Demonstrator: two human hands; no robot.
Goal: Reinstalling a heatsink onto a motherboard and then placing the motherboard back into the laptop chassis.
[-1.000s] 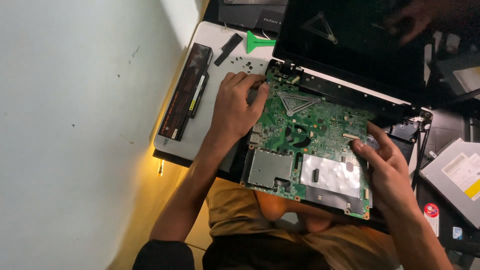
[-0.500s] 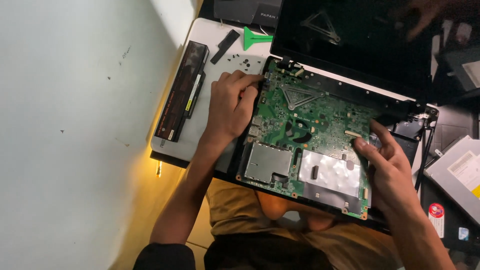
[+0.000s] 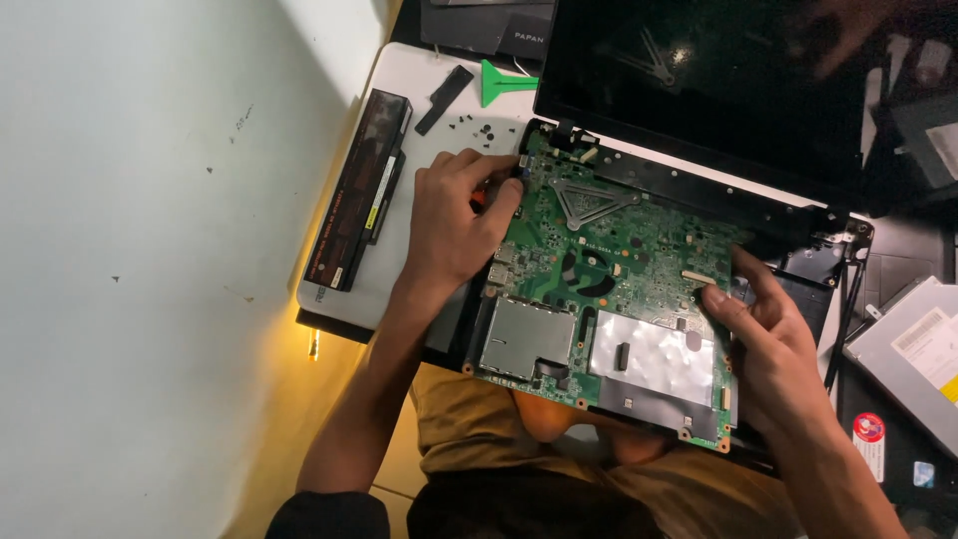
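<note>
A green laptop motherboard lies in the open black laptop base, partly over my lap. My left hand grips the board's left edge near its far corner, thumb on top; something small and orange shows under the fingers. My right hand pinches the board's right edge, thumb on top and fingers beneath. A silver card cage and a shiny foil patch sit on the near half of the board. The dark laptop screen stands open behind it.
On the white table lie a black battery, a green pry tool, a black plastic strip and several small screws. A silver optical drive sits at the right. A pale wall fills the left.
Both hands stay on the board's edges. My left hand has slid a little toward the board's far left corner, and my right thumb has shifted on the right edge.
</note>
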